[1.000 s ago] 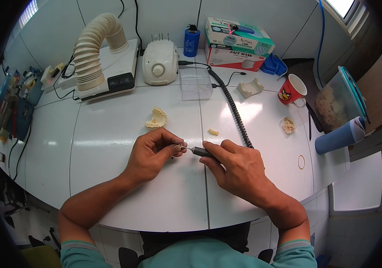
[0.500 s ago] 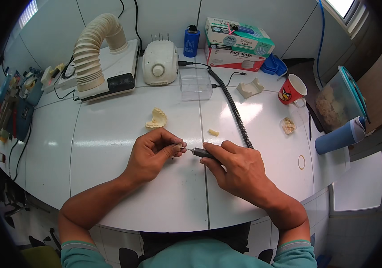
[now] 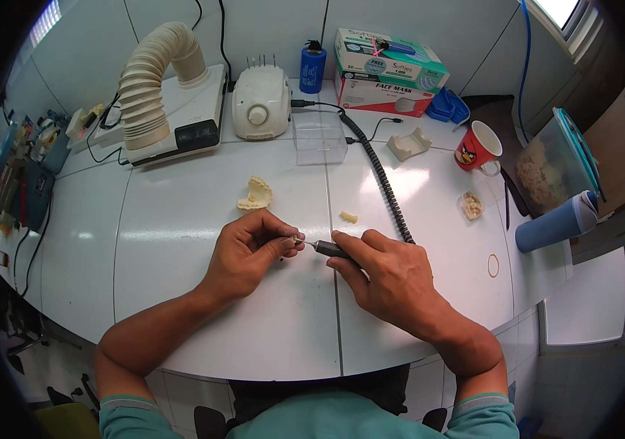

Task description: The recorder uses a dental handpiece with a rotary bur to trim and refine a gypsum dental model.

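Observation:
Over the middle of the white table, my left hand point(image 3: 250, 250) pinches a tiny pale piece point(image 3: 295, 240) between thumb and fingers, which hide most of it. My right hand point(image 3: 389, 274) grips a dark rotary handpiece point(image 3: 329, 249), its thin metal bit pointing left and meeting the pale piece, though exact contact is too small to tell. A cream dental cast point(image 3: 256, 194) lies just beyond my left hand. Beyond the handpiece rests a small yellowish row of teeth point(image 3: 349, 217).
The handpiece's coiled black cord point(image 3: 378, 172) runs back toward a white control unit point(image 3: 262, 102). A ribbed suction hose point(image 3: 144, 88) arches at back left. On the right are a red mug point(image 3: 478, 146), a small box of tooth-like pieces point(image 3: 471, 206) and a blue tumbler point(image 3: 557, 223).

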Action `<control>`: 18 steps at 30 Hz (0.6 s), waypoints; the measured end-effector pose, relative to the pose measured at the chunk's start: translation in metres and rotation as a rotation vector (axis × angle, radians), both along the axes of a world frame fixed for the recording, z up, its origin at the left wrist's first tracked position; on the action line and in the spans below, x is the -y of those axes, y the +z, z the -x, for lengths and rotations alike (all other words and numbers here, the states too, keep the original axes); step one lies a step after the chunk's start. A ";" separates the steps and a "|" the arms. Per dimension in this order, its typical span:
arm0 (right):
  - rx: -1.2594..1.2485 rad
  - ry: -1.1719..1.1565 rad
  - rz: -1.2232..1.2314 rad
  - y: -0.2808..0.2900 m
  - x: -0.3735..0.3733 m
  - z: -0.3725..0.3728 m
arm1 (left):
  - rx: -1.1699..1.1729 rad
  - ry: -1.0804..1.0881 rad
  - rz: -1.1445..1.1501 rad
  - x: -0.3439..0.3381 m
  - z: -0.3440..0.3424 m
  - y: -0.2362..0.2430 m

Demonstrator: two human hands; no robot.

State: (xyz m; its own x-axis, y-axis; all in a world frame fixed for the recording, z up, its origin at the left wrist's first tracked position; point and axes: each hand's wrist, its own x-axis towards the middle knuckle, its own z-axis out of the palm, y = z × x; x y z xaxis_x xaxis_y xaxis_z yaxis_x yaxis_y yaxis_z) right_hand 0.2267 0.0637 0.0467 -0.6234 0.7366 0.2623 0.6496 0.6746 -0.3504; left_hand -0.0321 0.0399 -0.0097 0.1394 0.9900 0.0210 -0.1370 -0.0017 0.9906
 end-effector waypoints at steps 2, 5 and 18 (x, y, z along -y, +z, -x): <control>-0.003 -0.001 -0.008 -0.001 0.001 0.000 | 0.000 0.001 0.002 0.000 0.000 0.001; -0.001 0.004 -0.018 -0.002 0.001 -0.001 | -0.003 -0.005 -0.001 0.001 0.000 0.000; 0.016 0.006 -0.034 0.000 0.001 0.001 | -0.011 -0.018 0.025 0.000 0.001 0.001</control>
